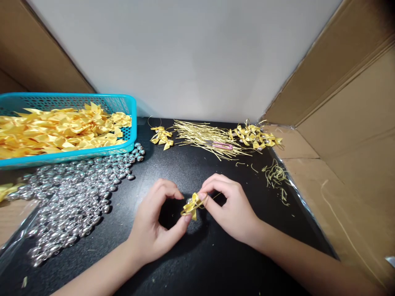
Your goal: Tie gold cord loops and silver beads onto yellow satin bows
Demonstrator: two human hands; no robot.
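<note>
A yellow ribbon bow with a silver bead and a thin gold cord is held above the black table. My right hand pinches the bow's upper right side between thumb and index finger, and cord sticks out near these fingers. My left hand is curved on the other side, thumb and index finger apart. Its thumb tip meets the lower left edge of the bow, while the index fingertip stays clear of it. The bead is partly hidden by ribbon.
A blue basket of yellow bows stands at left, with many silver beads before it. Behind my hands lie gold cords, a pink-handled tool and beaded bows. Cord scraps lie at right. Cardboard walls flank the table.
</note>
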